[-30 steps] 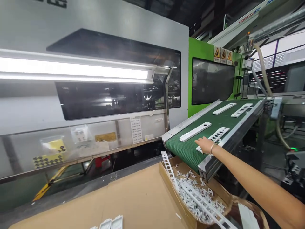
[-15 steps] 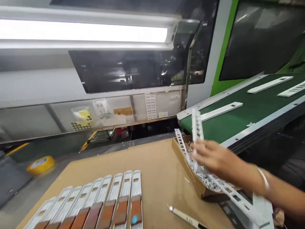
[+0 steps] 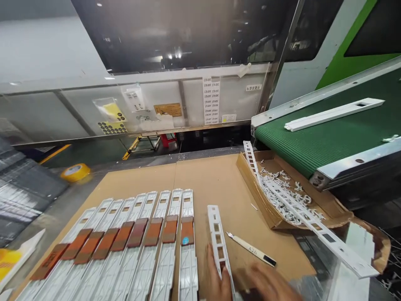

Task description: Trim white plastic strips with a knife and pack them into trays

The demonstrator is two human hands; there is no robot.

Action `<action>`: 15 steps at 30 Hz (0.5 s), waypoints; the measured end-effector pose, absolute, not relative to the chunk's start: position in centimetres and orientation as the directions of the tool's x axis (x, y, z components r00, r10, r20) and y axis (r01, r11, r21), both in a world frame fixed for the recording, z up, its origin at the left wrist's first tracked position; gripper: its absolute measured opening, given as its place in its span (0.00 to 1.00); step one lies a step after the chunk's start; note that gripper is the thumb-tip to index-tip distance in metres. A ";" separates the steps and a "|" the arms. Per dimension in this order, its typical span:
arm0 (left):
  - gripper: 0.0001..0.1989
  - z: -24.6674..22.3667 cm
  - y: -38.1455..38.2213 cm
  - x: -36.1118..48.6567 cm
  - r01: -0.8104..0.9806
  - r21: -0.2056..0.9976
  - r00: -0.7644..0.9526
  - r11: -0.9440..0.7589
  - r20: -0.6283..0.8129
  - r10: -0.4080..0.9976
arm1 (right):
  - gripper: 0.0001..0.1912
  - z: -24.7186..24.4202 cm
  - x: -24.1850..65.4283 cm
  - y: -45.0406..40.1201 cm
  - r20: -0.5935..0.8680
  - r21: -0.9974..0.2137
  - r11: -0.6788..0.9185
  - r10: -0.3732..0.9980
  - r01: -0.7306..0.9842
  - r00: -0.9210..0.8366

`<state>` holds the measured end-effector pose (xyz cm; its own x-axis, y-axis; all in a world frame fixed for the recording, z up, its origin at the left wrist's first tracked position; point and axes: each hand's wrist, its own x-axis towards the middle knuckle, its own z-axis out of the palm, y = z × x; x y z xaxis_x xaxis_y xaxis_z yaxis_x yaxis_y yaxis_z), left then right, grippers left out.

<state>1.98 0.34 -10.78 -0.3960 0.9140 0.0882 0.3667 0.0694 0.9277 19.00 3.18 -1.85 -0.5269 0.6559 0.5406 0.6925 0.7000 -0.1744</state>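
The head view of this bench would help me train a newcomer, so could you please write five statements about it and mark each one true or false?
1. The left hand holds a white slotted strip. True.
2. The cutter lies to the left of that strip. False: the cutter lies to its right.
3. A white bar lies on the green conveyor belt. True.
4. The small bits heaped in the cardboard box are orange. False: the small bits are white.
5. The blue sticker is on the leftmost reddish-brown block. False: it is on the rightmost block.
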 end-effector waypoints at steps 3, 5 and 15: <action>0.31 -12.4 -0.3 2.7 0.738 0.675 -0.324 -0.008 0.364 0.873 | 0.18 -3.7 19.1 6.0 0.465 -0.134 0.610 0.735 0.781 -0.494; 0.33 -12.2 -0.2 3.1 0.833 0.551 -0.307 0.053 0.379 0.873 | 0.19 -4.9 18.5 7.5 0.419 -0.113 0.557 0.778 0.823 -0.469; 0.23 -11.4 1.2 2.5 0.967 0.253 -0.101 -0.015 0.439 0.893 | 0.18 -7.5 19.3 9.1 0.371 -0.190 0.479 0.843 0.857 -0.389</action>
<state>2.54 1.23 -11.42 -0.1005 0.8927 0.4394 0.9674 -0.0154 0.2527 19.27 9.09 -7.54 -0.3890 0.8430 0.3714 0.8569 0.4791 -0.1901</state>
